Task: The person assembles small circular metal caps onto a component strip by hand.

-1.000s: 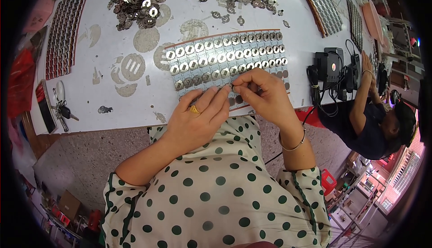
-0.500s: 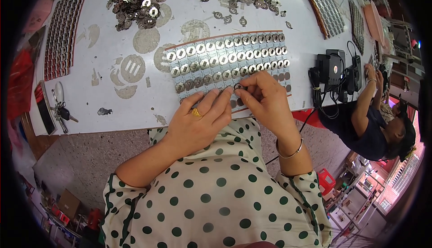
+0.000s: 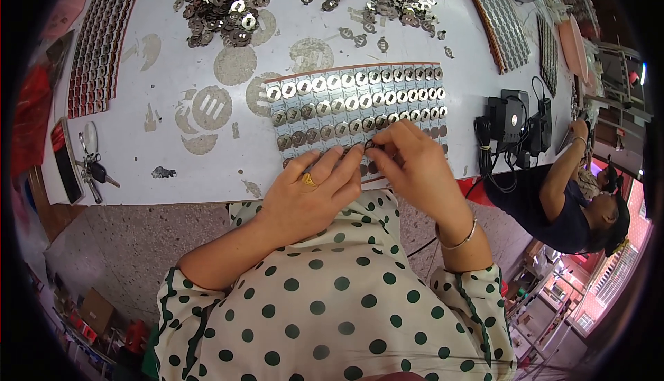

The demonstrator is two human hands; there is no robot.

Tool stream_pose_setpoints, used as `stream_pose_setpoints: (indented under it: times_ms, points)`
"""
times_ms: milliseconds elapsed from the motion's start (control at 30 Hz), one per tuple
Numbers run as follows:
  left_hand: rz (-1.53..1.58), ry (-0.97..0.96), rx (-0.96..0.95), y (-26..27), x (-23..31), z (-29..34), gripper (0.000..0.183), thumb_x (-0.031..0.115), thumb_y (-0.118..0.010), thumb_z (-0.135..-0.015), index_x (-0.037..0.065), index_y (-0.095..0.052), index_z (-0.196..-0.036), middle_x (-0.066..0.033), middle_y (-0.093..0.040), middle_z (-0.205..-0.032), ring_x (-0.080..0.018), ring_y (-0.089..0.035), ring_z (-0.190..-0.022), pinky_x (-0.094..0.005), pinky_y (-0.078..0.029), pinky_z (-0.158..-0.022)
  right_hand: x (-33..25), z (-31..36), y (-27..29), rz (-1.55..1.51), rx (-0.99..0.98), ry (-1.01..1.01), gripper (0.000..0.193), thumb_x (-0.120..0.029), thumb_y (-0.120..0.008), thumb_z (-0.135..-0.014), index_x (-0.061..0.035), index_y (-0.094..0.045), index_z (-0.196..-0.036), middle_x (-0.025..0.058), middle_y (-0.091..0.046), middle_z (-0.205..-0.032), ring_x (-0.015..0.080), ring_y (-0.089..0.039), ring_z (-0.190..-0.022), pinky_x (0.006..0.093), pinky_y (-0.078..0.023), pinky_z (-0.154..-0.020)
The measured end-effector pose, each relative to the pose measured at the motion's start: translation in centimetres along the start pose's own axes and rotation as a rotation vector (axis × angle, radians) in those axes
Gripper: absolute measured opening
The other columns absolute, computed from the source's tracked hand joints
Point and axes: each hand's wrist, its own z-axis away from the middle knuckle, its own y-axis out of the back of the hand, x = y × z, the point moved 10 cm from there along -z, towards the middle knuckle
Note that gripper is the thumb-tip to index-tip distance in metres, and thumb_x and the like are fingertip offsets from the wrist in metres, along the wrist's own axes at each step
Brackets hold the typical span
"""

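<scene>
A light-blue panel (image 3: 315,97) lies on the table before me, covered with rows of small metal discs (image 3: 340,104) that have a slot in the middle. My right hand (image 3: 418,166) pinches a small dark round metal disc (image 3: 369,145) between thumb and forefinger, low over the panel's nearer rows. My left hand (image 3: 308,191), with a yellow ring on one finger, rests its outstretched fingers on the panel's near part. Its fingertips come right beside the pinched disc. Both hands cover part of the nearest rows.
Loose metal discs form a heap (image 3: 228,14) at the far side. Another filled panel (image 3: 104,45) lies far left, and more panels (image 3: 492,17) far right. Keys (image 3: 97,171) sit near the left edge. Black power adapters (image 3: 510,114) with cables stand right; beyond them a co-worker (image 3: 560,204) works.
The view has shifted a little, so the panel and heap appear lower. My right hand's pinch stays beside my left fingertips over the same part of the panel.
</scene>
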Motion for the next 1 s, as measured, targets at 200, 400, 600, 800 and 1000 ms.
stream_pose_setpoints:
  times_ms: [200,400,600,800,1000]
  points:
    - [0.050,-0.023,0.000,0.0,0.1,-0.2,0.010,0.016,-0.069,-0.087,0.012,-0.067,-0.097,-0.0033,-0.062,-0.143,-0.0206,-0.055,-0.120,-0.0379,-0.042,-0.096,-3.6,-5.1,5.2,0.402,0.419,0.410,0.024,0.000,-0.069,-0.088,-0.0042,-0.070,-0.112,0.0127,-0.070,-0.102,0.0317,-0.065,-0.092,0.0416,-0.055,-0.079]
    - [0.074,-0.013,-0.020,0.1,0.5,-0.7,0.017,0.015,-0.069,-0.084,0.008,-0.067,-0.099,-0.0061,-0.062,-0.143,-0.0219,-0.056,-0.118,-0.0393,-0.042,-0.097,0.1,-9.4,5.2,0.320,0.372,0.454,0.025,0.004,-0.065,-0.088,-0.0023,-0.073,-0.110,0.0123,-0.072,-0.105,0.0334,-0.065,-0.094,0.0397,-0.056,-0.084]
    - [0.096,-0.024,-0.023,0.0,0.5,-0.5,0.024,0.016,-0.069,-0.082,0.004,-0.067,-0.103,-0.0110,-0.061,-0.143,-0.0239,-0.058,-0.119,-0.0411,-0.042,-0.100,4.3,-6.9,3.3,-0.976,0.115,-0.115,0.018,-0.001,-0.065,-0.099,0.0030,-0.073,-0.115,0.0084,-0.073,-0.097,0.0131,-0.069,-0.086,0.0263,-0.058,-0.078]
    - [0.113,-0.038,-0.047,-0.3,0.5,-0.8,0.027,0.015,-0.069,-0.082,0.003,-0.067,-0.106,-0.0125,-0.061,-0.141,-0.0245,-0.058,-0.122,-0.0421,-0.043,-0.103,4.0,-2.4,0.7,-0.970,0.007,-0.199,0.019,0.002,-0.071,-0.094,0.0018,-0.070,-0.113,0.0048,-0.070,-0.096,0.0092,-0.067,-0.079,0.0239,-0.058,-0.066]
    - [0.098,-0.045,-0.064,-0.4,0.6,-1.1,0.026,0.015,-0.070,-0.084,0.003,-0.067,-0.107,-0.0125,-0.063,-0.139,-0.0247,-0.059,-0.124,-0.0418,-0.044,-0.104,3.6,-0.1,1.2,-0.372,0.055,-0.166,0.020,-0.001,-0.076,-0.088,-0.0014,-0.071,-0.107,0.0032,-0.071,-0.085,0.0084,-0.064,-0.073,0.0245,-0.054,-0.064]
